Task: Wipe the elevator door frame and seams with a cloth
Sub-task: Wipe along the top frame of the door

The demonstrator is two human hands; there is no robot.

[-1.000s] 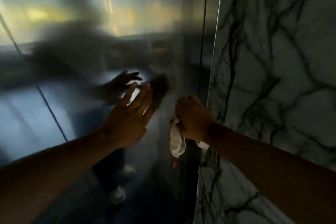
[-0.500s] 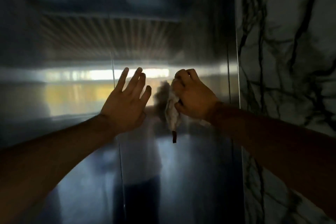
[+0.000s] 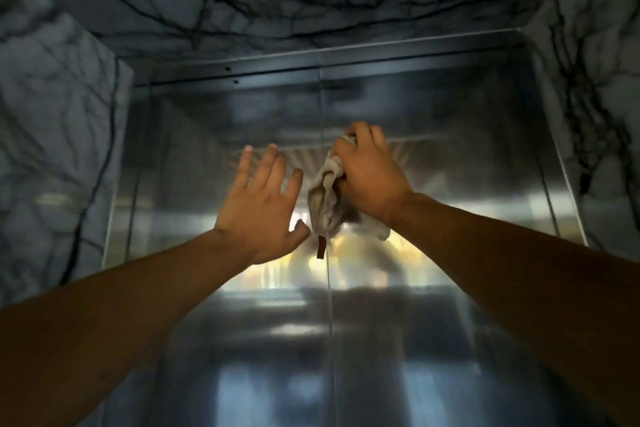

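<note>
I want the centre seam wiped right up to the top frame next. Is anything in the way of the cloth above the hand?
Nothing visible blocks it. The right hand grips the cloth at the centre seam, and the steel above runs bare up to the top frame. The left hand lies beside, left of the seam.

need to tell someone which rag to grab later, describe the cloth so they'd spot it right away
Look at the brushed steel elevator doors framed by grey, dark-veined marble. At their centre seam, the right hand grips a crumpled off-white cloth. A small dark brown tag hangs from its lower edge, and nothing else there is soft fabric.
</note>
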